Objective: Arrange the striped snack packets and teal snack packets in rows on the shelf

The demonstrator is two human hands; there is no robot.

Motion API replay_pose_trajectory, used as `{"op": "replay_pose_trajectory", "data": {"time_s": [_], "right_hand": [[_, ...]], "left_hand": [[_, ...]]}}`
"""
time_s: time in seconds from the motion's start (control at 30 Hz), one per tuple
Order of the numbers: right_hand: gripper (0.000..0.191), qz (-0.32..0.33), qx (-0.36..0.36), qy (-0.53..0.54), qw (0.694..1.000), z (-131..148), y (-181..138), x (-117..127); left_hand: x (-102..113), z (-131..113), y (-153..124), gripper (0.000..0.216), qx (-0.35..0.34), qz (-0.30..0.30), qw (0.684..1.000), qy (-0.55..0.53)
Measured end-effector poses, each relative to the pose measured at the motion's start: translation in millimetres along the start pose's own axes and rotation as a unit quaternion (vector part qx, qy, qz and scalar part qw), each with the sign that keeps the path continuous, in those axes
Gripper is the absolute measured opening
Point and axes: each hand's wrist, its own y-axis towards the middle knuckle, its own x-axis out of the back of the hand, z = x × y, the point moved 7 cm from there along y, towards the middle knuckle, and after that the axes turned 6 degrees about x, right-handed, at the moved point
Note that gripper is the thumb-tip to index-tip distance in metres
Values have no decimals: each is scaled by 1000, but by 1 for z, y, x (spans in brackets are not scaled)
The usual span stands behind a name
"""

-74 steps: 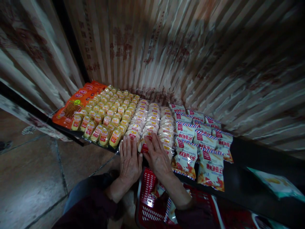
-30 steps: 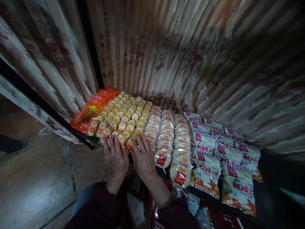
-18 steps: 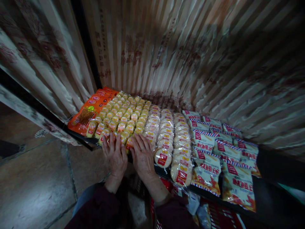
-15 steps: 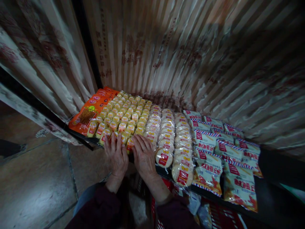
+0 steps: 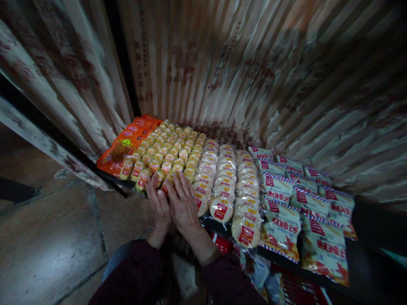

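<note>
My left hand rests at the front edge of several rows of small yellow wrapped cakes, its fingers stretched out against the front ones. Right beside it my right hand lies with long, straight fingers over the front cakes of the neighbouring rows. The two hands touch or nearly touch along their inner sides. My palms hide the cakes directly beneath them. To the right of my right hand, overlapping rows of round white wrapped crackers run back along the shelf.
An orange snack bag lies at the shelf's left end. White and red snack bags fill the right side. A pleated printed curtain hangs behind, with a dark post at the corner. Tiled floor shows at lower left.
My right hand has moved left, closer to my left hand, uncovering the front of the nearest cracker row. The view has shifted slightly.
</note>
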Motion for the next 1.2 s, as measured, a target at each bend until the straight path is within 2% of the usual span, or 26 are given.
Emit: {"op": "replay_pose_trajectory", "data": {"time_s": [0.1,0.2,0.27,0.3,0.47,0.63,0.77,1.0,1.2], "right_hand": [[38,18,13,-15,1000,-1,1,-4],[40,33,19,-26,999,-2,0,-7],[40,36,16,-34,999,-3,0,-8],[40,36,15,-37,999,-3,0,-8],[42,42,17,-36,998,-3,2,-6],[40,47,5,-28,999,-3,4,-5],[42,43,2,-30,999,-3,5,-8],[45,47,-5,-34,998,-5,6,-15],[51,57,-6,-30,998,-3,9,-12]], "left_hand": [[7,-10,3,48,-48,2,999,18],[23,-9,12,49,-89,-62,987,119],[33,5,23,53,-44,-114,972,200],[35,14,29,54,-21,-121,966,230],[24,31,39,57,-24,-64,967,247],[20,29,38,57,1,-67,967,244],[18,29,47,59,41,-63,961,266],[14,33,57,62,71,-63,956,278],[19,26,65,60,105,-67,939,320]]}}
